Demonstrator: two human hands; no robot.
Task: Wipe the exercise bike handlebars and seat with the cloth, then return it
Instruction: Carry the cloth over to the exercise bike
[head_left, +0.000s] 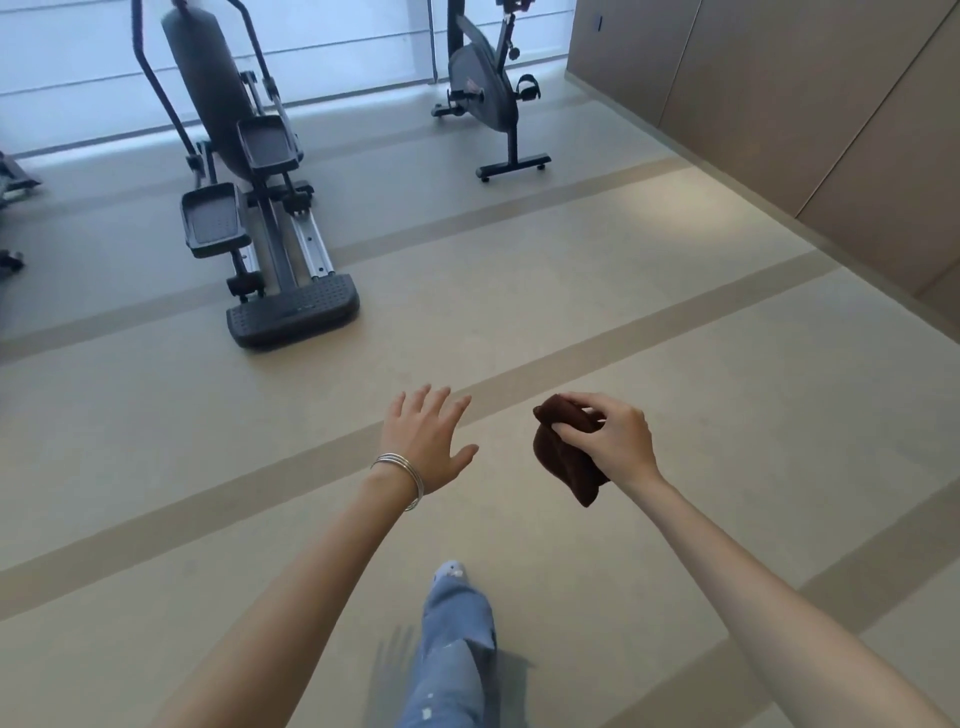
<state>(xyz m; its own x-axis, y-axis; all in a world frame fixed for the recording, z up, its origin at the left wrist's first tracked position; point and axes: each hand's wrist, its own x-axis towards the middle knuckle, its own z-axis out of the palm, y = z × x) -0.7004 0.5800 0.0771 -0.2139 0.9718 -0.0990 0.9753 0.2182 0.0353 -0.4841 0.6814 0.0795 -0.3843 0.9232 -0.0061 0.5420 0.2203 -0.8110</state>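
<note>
A single wide-angle view is given, taken from the person's head and directed forward and steeply down. The beige floor with darker tan stripes (649, 332) fills most of the frame and is tilted by the lens. Nearest the camera, at the bottom edge, both bare forearms and a leg in light blue jeans (452, 654) are seen from above. Farther off, toward the top, a dark grey elliptical trainer (244, 171) and a dark grey upright exercise bike (488, 93) are caught, their upper parts cut off by the frame edge. No second view is provided.
</note>
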